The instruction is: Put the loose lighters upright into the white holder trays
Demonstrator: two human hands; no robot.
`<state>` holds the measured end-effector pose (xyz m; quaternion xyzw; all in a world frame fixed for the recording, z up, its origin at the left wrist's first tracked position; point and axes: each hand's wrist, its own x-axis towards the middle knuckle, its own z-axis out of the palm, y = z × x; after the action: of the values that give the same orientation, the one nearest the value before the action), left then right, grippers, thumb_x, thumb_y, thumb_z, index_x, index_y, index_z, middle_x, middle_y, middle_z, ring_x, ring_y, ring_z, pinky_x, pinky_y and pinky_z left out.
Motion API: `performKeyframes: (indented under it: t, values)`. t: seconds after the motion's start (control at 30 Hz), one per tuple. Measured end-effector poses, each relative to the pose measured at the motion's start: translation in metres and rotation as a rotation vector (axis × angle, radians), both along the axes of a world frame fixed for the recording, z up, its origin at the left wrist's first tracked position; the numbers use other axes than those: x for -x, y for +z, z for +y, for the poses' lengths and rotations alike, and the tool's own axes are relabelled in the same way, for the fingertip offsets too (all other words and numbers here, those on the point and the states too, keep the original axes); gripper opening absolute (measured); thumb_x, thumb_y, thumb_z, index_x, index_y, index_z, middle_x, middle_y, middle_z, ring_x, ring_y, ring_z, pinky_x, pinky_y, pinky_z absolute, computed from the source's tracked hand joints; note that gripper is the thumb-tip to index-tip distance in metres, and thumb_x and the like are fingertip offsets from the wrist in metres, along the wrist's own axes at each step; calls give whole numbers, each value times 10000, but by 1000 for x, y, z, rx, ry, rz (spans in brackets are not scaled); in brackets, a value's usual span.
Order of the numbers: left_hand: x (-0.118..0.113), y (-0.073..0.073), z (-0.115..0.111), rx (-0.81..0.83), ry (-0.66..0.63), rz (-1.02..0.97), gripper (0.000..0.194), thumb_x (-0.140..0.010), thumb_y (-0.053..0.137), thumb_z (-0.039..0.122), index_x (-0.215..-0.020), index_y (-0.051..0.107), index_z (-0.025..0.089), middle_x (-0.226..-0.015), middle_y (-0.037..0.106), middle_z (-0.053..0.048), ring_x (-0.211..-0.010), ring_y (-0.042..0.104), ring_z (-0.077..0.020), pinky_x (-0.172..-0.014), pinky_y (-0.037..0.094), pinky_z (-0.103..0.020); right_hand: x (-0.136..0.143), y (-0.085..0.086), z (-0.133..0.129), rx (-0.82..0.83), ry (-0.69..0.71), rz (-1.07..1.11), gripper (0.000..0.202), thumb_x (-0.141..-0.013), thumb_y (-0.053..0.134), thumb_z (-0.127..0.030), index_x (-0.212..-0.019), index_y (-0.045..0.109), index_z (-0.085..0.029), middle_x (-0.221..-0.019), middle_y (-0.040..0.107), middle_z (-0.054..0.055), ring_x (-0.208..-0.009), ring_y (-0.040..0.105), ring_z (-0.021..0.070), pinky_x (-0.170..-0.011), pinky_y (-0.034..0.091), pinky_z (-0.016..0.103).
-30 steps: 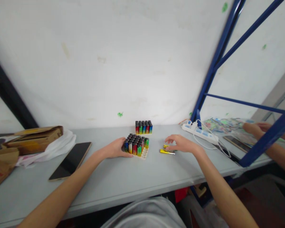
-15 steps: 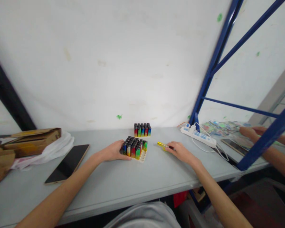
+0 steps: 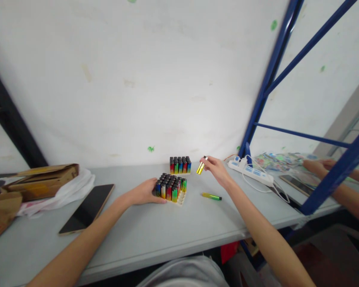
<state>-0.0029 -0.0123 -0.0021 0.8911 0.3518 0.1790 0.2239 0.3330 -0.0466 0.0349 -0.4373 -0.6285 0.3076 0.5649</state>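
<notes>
Colourful lighters (image 3: 168, 193) with black tops stand upright in a white tray (image 3: 182, 199), whose right side shows several unfilled holes. My left hand (image 3: 145, 192) is wrapped round the left side of this group, its thumb along the front. Above the table, my right hand (image 3: 217, 169) pinches a shiny yellow lighter (image 3: 200, 168) by its upper end, tilted with its lower end to the left. A yellow-green lighter (image 3: 211, 196) lies flat on the table below that hand. Behind the tray, a second block of upright lighters (image 3: 180, 166) stands in its own tray.
A dark phone (image 3: 87, 208) and a cardboard box (image 3: 44, 184) on white plastic lie at the left. A white power strip (image 3: 250, 172) with cables runs along the right, by a blue metal frame (image 3: 261, 95). Another person's arms (image 3: 345, 195) are beyond it.
My right hand has risen from the table with the yellow lighter, which now tilts steeply. The lighter lying on the table has come into plain view. My left hand stays at the tray.
</notes>
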Motion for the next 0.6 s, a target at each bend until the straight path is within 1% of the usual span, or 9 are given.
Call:
performKeyframes:
  t: [0.07,0.1,0.17,0.2,0.27,0.33,0.37,0.5,0.6]
  values:
    - [0,0,0,1,3,8,763,-619,776,705,-1173,670,190,-1146,716,-79,-1070,644,-326,-988,499,-392,14,4,10,18,75,157,447,-837,645,-651,-833,599,-206,-779,595,5,-703,545,141,-648,470,264]
    - [0,0,0,1,4,8,763,-621,778,701,-1177,669,189,-1149,714,-81,-1069,643,-327,-989,498,-396,20,2,13,24,115,208,454,-846,625,-666,-852,566,-215,-783,598,1,-688,553,136,-638,479,263]
    - [-1,1,0,1,-9,5,751,-629,781,693,-1179,670,194,-1149,715,-79,-1067,639,-327,-987,499,-399,31,-7,19,24,180,243,456,-868,584,-681,-908,524,-231,-723,572,-24,-611,538,121,-596,476,255]
    - [-1,1,-1,2,-22,2,743,-635,780,688,-1182,670,198,-1147,716,-76,-1064,639,-325,-984,501,-397,35,-14,20,29,191,241,457,-872,573,-686,-927,511,-236,-668,529,-49,-551,499,109,-550,452,240]
    - [-2,2,-1,7,-42,4,731,-655,772,679,-1194,665,197,-1142,716,-72,-1055,641,-318,-972,507,-393,41,-29,22,71,183,205,471,-863,568,-702,-924,493,-241,-586,403,-94,-454,369,85,-450,350,206]
    - [-2,3,-2,10,-45,14,720,-676,765,670,-1200,661,189,-1150,712,-78,-1053,642,-313,-967,510,-392,43,-41,23,109,129,143,488,-854,560,-718,-873,479,-237,-569,321,-107,-433,271,76,-408,250,197]
    - [-3,3,-3,9,-40,20,711,-682,766,664,-1196,663,185,-1157,710,-82,-1056,641,-312,-968,509,-392,44,-45,23,112,87,107,499,-856,547,-726,-831,469,-234,-567,313,-103,-439,258,77,-407,229,201]
    - [-3,3,-3,-2,-30,29,708,-680,786,639,-1206,661,182,-1200,698,-92,-1097,633,-316,-1007,491,-399,47,-51,21,69,-121,-3,552,-875,503,-716,-642,397,-227,-535,347,-63,-471,303,94,-436,236,236]
    - [-3,3,-3,-5,-32,35,728,-681,783,647,-1217,655,172,-1205,697,-95,-1097,639,-324,-1008,493,-409,52,-52,19,77,-186,-90,527,-882,490,-630,-561,364,-231,-506,327,-53,-486,306,103,-465,234,252]
